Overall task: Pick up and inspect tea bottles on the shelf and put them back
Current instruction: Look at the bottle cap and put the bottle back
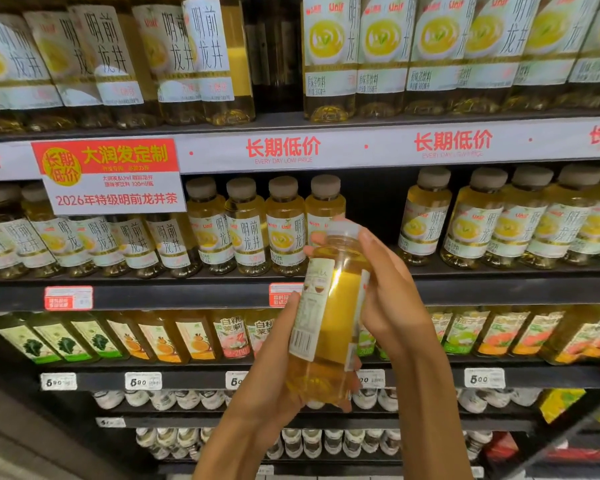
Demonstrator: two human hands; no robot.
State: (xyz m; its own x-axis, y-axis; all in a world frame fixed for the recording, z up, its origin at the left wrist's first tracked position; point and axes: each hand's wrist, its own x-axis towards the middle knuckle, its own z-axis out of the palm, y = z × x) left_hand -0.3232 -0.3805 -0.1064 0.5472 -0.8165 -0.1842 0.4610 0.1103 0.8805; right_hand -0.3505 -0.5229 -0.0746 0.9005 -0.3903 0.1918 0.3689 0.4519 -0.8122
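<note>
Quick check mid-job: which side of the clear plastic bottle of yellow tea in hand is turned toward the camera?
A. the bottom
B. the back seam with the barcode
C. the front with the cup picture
B: the clear plastic bottle of yellow tea, held by the left hand and right hand, shows its barcode and the label's edge.
</note>
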